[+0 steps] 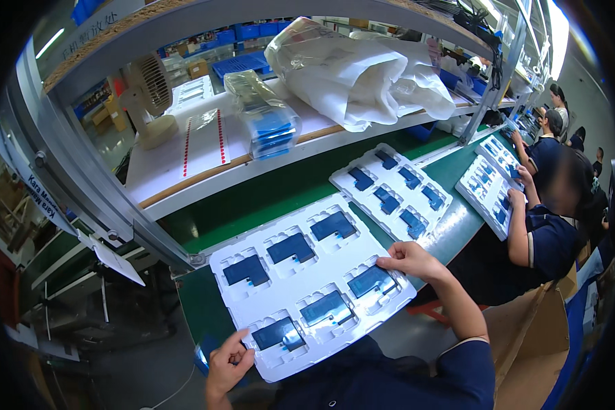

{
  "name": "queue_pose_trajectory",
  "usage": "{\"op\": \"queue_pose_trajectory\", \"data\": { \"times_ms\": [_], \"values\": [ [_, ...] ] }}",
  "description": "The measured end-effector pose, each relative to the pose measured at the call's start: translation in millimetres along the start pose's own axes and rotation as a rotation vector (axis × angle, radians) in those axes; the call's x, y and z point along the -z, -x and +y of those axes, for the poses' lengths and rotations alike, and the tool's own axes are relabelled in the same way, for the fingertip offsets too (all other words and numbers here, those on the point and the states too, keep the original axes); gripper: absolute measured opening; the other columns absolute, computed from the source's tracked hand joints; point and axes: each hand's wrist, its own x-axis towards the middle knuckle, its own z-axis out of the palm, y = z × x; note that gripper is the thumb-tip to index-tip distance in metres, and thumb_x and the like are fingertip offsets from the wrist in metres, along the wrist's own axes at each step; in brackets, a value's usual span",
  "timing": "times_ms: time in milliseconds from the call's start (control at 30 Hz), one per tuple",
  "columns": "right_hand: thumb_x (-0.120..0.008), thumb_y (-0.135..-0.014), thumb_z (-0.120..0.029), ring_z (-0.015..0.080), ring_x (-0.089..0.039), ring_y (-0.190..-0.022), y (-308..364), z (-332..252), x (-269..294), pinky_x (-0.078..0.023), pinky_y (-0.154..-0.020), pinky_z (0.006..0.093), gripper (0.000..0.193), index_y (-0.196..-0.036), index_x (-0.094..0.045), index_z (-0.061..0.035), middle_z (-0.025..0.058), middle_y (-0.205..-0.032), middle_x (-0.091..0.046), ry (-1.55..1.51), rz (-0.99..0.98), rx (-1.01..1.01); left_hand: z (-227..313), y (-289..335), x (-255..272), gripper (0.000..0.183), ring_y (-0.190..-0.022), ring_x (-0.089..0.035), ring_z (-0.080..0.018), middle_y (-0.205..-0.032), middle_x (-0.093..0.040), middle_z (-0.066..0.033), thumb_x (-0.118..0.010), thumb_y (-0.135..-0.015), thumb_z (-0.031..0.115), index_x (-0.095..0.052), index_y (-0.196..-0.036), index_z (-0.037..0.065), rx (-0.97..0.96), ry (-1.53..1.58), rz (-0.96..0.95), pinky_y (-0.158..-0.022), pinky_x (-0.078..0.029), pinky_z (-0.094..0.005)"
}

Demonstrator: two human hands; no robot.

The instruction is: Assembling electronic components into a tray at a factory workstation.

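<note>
A white moulded tray (301, 273) lies on the green belt (266, 198) in front of me, its pockets holding several dark blue flat parts. The near row's parts look glossy, with film on them. My right hand (406, 261) rests on the tray's right edge, fingers touching the near-right part (372, 280). My left hand (229, 362) pinches the tray's near-left corner, beside another part (279, 333).
A second tray (389, 188) of blue parts lies further right on the belt, and more trays (488, 184) sit before seated co-workers (547, 232). The white shelf above holds a small fan (150, 96), a bagged blue stack (266, 116) and crumpled white plastic bags (362, 75).
</note>
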Motion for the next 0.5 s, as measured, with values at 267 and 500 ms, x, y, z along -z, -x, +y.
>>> {"op": "queue_pose_trajectory", "data": {
  "times_ms": [267, 500],
  "values": [
    [-0.059, -0.095, -0.025, 0.0094, -0.065, -0.085, -8, -13, -9, -0.055, -0.069, 0.0222, 0.039, -0.125, -0.053, -0.0006, 0.0069, -0.105, -0.065, -0.599, -0.238, -0.073, 8, 2, -13, 0.046, -0.051, -0.047, -0.0055, -0.059, -0.056, -0.0011, -0.067, -0.085, 0.004, -0.051, -0.127, -0.004, 0.347, 0.482, 0.186, -0.048, -0.036, -0.0208],
    [-0.058, -0.095, -0.019, 0.0131, -0.066, -0.094, -13, 2, -21, -0.054, -0.082, 0.0259, 0.036, -0.123, -0.055, 0.0024, 0.0091, -0.111, -0.065, -0.827, -0.226, 0.078, 37, -6, 3, 0.027, -0.057, -0.051, -0.0096, -0.069, -0.058, 0.0004, -0.063, -0.092, 0.018, -0.063, -0.114, 0.001, 0.357, 0.68, 0.309, -0.054, -0.041, -0.0233]
  ]
}}
